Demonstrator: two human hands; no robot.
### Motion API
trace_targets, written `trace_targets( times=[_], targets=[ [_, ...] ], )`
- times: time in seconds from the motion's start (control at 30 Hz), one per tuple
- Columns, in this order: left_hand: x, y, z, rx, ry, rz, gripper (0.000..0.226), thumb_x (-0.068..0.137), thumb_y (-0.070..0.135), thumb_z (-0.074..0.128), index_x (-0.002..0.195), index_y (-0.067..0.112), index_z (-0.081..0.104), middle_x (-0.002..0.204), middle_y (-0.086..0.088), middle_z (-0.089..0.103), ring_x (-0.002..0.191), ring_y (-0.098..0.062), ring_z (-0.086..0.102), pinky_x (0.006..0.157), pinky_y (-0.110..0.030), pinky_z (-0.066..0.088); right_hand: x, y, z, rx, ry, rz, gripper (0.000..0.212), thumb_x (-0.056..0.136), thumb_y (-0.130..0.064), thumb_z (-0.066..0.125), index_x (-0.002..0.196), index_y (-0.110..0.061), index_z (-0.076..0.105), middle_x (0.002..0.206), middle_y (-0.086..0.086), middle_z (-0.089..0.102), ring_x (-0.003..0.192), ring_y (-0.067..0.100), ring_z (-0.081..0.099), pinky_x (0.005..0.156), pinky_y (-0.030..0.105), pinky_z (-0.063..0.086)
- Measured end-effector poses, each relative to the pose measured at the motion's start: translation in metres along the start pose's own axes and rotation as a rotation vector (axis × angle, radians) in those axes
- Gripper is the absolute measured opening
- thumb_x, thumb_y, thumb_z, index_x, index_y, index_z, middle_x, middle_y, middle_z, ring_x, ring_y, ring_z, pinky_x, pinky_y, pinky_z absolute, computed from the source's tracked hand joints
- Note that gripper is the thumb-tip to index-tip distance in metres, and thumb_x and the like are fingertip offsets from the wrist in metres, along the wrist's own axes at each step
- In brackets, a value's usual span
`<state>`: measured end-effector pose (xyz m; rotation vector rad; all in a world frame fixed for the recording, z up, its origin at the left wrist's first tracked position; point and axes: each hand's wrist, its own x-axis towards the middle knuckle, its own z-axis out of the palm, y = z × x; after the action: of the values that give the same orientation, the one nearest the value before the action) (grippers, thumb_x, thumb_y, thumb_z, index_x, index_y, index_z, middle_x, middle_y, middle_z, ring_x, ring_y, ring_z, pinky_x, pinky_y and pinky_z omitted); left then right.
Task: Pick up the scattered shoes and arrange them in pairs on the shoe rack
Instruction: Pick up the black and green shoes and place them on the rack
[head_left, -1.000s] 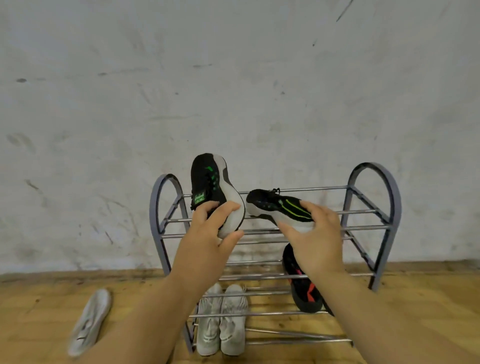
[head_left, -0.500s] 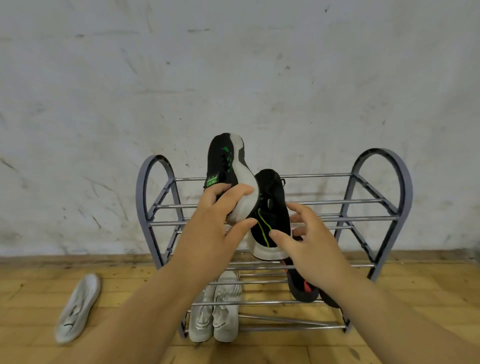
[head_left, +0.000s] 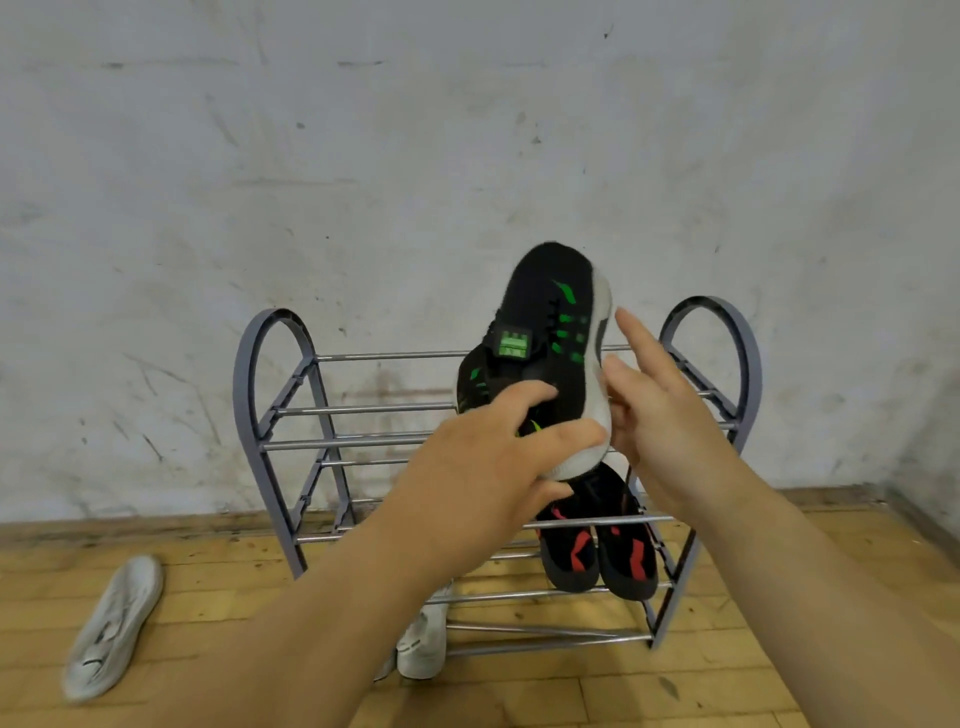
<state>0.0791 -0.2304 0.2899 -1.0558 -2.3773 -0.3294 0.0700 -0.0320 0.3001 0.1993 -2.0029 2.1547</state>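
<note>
1. Change from half a second ago: the second black-and-green shoe, then hanging between the hands at the right hand's fingertips, is now sitting pressed against the first shoe's upper, just left of the grip. The right hand is no longer curling round it.
2. Black-and-green shoe: standing with its long axis near vertical, toe pointing up well above the grip, white sole facing right, heel sitting in the grip, in front of the top shelf of the shoe rack.
3. Second shoe's heading: mostly hidden, cannot tell.
4. Left hand: reaching forward, grip closing on the black-and-green shoe, fingers curling over the upper, thumb pressing the sole edge.
5. Right hand: lying open, straight fingers touching the sole just right of the grip, index finger pointing up.
6. Below the grip: red-and-black pair sitting on a lower shelf; white shoes sitting on the bottom shelf.
7. Far left of and below the grip: loose white shoe lying on the floor.
</note>
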Motion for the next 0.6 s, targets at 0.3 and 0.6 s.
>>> trace_targets(
  times=[0.3, 0.6],
  targets=[
    [-0.01, -0.01, 0.008, -0.307, 0.064, -0.355, 0.08, 0.087, 0.055, 0.07, 0.151, 0.059, 0.021, 0.155, 0.02, 0.018, 0.133, -0.001, 0.032, 0.109, -0.029, 0.034, 0.008, 0.012, -0.033, -0.042, 0.229, 0.125, 0.05, 0.099, -0.014, 0.049, 0.138, -0.044, 0.055, 0.117, 0.004, 0.073, 0.099, 0.022, 0.074, 0.079, 0.046, 0.062],
    [-0.024, -0.034, 0.04, -1.142, -0.055, -0.991, 0.057, 0.098, 0.032, 0.067, 0.145, 0.053, 0.044, 0.108, 0.001, 0.071, 0.092, -0.018, 0.072, 0.081, -0.043, 0.062, 0.011, 0.048, -0.049, -0.018, 0.292, 0.351, 0.046, 0.102, -0.008, 0.041, 0.139, -0.029, 0.057, 0.12, 0.005, 0.073, 0.107, 0.022, 0.072, 0.09, 0.041, 0.059]
  ],
)
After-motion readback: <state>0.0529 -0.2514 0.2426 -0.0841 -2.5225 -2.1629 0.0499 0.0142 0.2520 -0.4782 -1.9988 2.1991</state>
